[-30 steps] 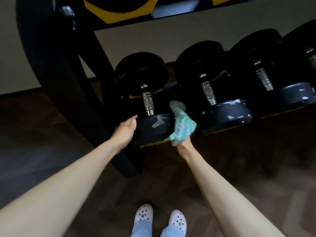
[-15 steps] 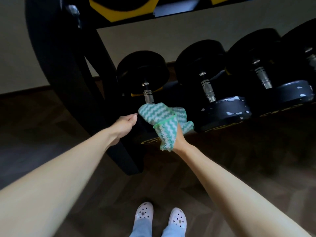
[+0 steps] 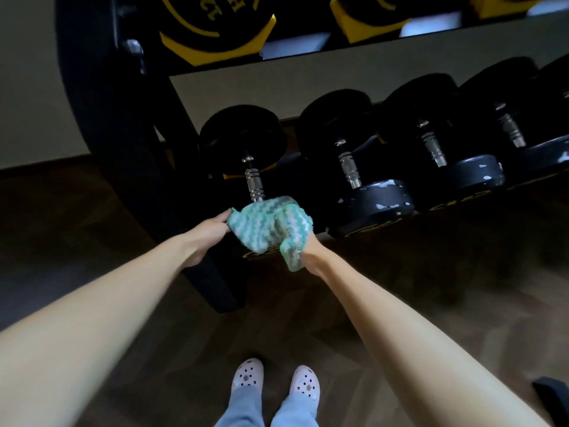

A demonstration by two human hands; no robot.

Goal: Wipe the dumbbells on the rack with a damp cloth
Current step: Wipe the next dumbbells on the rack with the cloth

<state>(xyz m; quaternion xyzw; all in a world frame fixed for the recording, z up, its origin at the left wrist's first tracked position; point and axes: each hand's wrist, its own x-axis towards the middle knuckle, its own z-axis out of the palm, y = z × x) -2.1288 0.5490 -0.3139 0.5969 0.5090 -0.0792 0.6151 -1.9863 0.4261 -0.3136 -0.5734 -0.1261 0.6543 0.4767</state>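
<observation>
Black dumbbells lie in a row on the lower shelf of a dark rack (image 3: 123, 149). A green-and-white zigzag cloth (image 3: 271, 226) covers the near head of the leftmost dumbbell (image 3: 254, 183), just below its chrome handle. My right hand (image 3: 311, 251) grips the cloth from the right and is mostly hidden under it. Fingers extended, my left hand (image 3: 212, 229) rests against the left side of that same head, its fingertips at the cloth's edge.
The second dumbbell (image 3: 369, 204) has white scuffs on its near head, and a third dumbbell (image 3: 434, 149) lies further right. Yellow-and-black weights (image 3: 215, 26) sit on the shelf above. The rack's slanted leg meets the wooden floor left of my white clogs (image 3: 246, 374).
My right hand has brought the cloth from the right side of the leftmost dumbbell's near head up over its top and leftward. My left hand stays on the head's left side.
</observation>
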